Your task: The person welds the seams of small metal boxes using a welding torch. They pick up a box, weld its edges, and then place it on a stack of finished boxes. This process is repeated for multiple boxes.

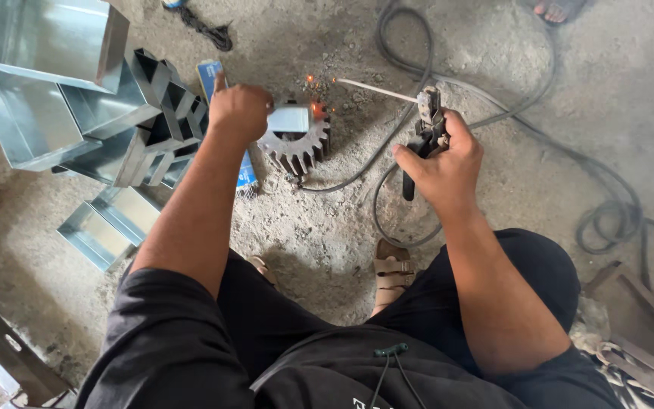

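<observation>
Head view: right hand (442, 163) fingers clamped round black electrode holder (423, 136), welding rod (376, 89) pointing left toward toothed gear (297, 148) on the concrete floor (327, 235), sparks at the gear's top edge. Left hand (238, 112) fingers curled together on small metal block (289, 119) sitting on the gear; folded sheet-metal channels (77, 98) lie left, dark cables (539, 121) right.

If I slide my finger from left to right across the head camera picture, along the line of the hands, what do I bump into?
Shiny metal trays → left hand → toothed gear → welding rod → right hand gripping the rod holder → coiled black cable.
</observation>
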